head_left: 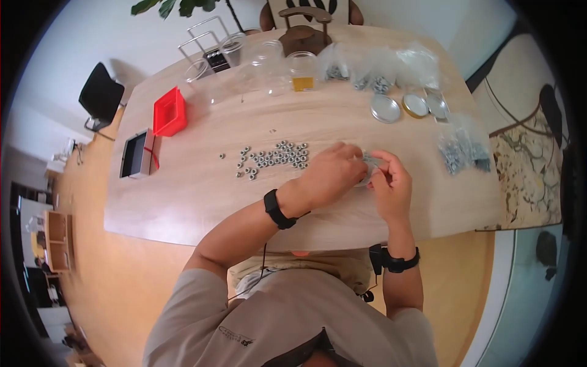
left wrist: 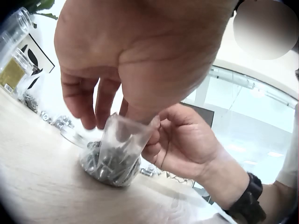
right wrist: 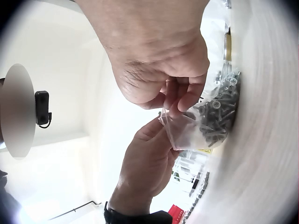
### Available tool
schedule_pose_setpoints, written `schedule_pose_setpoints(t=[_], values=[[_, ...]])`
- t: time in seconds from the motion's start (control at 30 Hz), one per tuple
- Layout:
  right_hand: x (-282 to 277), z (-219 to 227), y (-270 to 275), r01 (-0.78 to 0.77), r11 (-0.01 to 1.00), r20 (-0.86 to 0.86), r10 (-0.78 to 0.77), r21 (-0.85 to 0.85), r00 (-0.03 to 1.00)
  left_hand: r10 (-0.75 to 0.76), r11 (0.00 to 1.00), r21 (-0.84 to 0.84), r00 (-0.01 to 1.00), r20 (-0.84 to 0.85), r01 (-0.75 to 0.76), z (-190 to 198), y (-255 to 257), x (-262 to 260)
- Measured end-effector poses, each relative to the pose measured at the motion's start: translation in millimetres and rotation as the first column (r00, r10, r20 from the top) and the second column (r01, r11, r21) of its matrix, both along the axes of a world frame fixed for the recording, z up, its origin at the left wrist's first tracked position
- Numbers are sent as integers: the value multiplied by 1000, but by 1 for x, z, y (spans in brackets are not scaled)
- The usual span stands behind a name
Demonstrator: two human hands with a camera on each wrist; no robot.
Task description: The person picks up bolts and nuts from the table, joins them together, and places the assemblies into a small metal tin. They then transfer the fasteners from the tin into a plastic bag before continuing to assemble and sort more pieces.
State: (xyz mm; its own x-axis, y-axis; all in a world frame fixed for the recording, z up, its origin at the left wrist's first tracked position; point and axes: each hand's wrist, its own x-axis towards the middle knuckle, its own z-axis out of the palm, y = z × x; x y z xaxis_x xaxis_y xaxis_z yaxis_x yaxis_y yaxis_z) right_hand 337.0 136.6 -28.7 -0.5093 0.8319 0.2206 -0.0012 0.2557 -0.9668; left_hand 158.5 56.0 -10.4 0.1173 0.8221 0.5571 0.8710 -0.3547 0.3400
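A clear plastic bag of metal screws [left wrist: 112,163] stands on the table, its top edge held up between both hands. The left hand [head_left: 333,174] pinches one side of the bag's mouth, fingers bent downward. On the other side, the right hand [head_left: 392,183] pinches the rim between thumb and fingers. In the right wrist view the screws [right wrist: 219,114] fill the bag's lower part, below the right hand [right wrist: 163,79]. Left of the hands lies a loose spread of metal nuts [head_left: 278,158].
A red bin [head_left: 170,113] and a grey box [head_left: 137,154] sit at the left. Clear jars [head_left: 302,70] stand along the back. Round lids [head_left: 385,108] and more bags of hardware [head_left: 461,153] lie at the right.
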Motion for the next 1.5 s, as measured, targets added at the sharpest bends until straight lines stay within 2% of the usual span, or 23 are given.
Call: schedule_pose_setpoints(t=[0.1,0.2,0.3,0.43,0.53,0.63,0.73,0.83,0.9,1.0,1.1,1.2,1.3,1.33,1.4,1.5], values=[[-2,13,7,-32,999,-3,32,5,999,107,953,-294,991,77,-80,13,-12,3],[0,37,14,-109,992,53,106,58,993,265,927,-323,942,206,-190,23,-9,-1],[5,56,26,-175,981,108,166,84,980,147,968,-235,961,236,-90,49,-15,-11],[5,49,32,-259,966,173,259,-24,950,176,959,-267,936,304,-94,55,-24,-19],[4,42,18,-316,901,179,273,298,945,203,951,-293,909,363,-95,48,-29,-30],[8,48,4,-366,720,281,242,590,929,185,954,-286,925,333,-88,45,-37,-31],[5,79,-30,-298,709,309,118,640,944,198,956,-265,941,276,-123,50,-34,-34],[3,53,-30,-296,729,375,58,617,925,201,949,-294,940,275,-117,58,-32,-30],[7,54,-26,-243,813,361,43,530,932,207,940,-325,934,292,-106,59,-33,-32],[12,57,-21,-224,869,336,72,441,939,75,961,-269,870,488,68,65,-41,-40],[15,59,-15,-229,893,304,110,388,946,-229,953,-99,892,391,288,62,-47,-56],[15,60,-10,-279,897,296,178,344,938,-142,973,-144,960,240,180,58,-49,-46],[15,61,-8,-288,886,290,186,365,939,-75,947,-294,977,199,132,55,-44,-48],[17,61,-8,-280,881,289,175,380,941,-58,944,-307,976,210,122,55,-45,-48],[23,58,-8,-199,946,242,136,257,961,-29,937,-333,972,232,108,58,-47,-47],[21,49,-8,-78,987,175,53,143,983,79,925,-362,878,471,111,56,-47,-42]])
